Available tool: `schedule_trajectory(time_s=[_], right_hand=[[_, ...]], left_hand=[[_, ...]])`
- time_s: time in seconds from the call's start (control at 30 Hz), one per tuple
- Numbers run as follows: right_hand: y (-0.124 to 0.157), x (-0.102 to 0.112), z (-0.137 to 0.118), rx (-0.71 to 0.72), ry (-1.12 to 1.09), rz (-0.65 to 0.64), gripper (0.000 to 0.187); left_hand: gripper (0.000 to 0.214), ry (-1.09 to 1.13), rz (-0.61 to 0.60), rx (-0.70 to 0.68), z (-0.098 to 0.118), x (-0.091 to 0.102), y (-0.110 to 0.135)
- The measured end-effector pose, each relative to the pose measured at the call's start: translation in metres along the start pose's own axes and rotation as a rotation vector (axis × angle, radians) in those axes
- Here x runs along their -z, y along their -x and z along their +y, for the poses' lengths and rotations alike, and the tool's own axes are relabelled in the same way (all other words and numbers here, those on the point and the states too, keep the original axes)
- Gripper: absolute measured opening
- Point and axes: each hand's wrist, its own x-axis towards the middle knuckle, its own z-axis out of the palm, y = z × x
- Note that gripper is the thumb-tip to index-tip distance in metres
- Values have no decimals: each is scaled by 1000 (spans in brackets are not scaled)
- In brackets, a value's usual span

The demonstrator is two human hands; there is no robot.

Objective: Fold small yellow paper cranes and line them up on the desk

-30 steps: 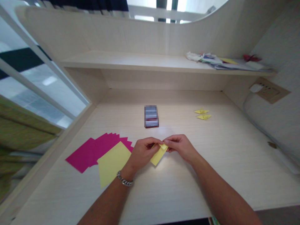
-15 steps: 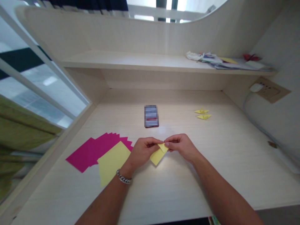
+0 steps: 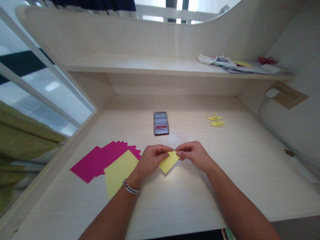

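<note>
Between my two hands is a small piece of folded yellow paper [image 3: 167,164], with a flap creased over near its upper edge. My left hand [image 3: 152,160] pinches its upper left side, thumb and fingers closed on it. At the upper right corner, my right hand [image 3: 193,154] grips the paper between thumb and forefinger. The two sets of fingertips almost meet at the top. By my left wrist lies a flat yellow sheet [image 3: 118,171], partly covered by that forearm. It overlaps a fan of magenta paper sheets [image 3: 100,161].
Beyond my hands a phone [image 3: 161,123] lies on the desk. Two folded yellow paper cranes [image 3: 217,123] sit to its right. A shelf [image 3: 135,65] above carries papers [image 3: 240,66] at its right end. A white plug [image 3: 272,92] with a cable is in the wall socket.
Both hands have shifted very slightly, and the fingers of my left hand reach a little further along the paper's top edge. The yellow paper stays held by both.
</note>
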Motion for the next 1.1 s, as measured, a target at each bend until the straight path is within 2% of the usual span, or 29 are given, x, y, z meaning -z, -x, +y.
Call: schedule_trajectory(time_s=[0.47,0.7,0.83,0.93,1.1], right_hand=[[-2,-5,-15,17,140,0,18],[-1,-8,-6,63,198,-6,15],[0,-5,1,51,130,77,22],[0,-4,3,52,105,113,23],[0,-5,4,68,114,110,20]], left_hand=[[23,52,24,7,5,3,1],[21,-101,-6,38,1,-3,-1],[21,-39,44,96,-5,-4,-4],[22,-3,34,122,-6,-4,-4],[24,-105,-5,101,-1,-7,-1]])
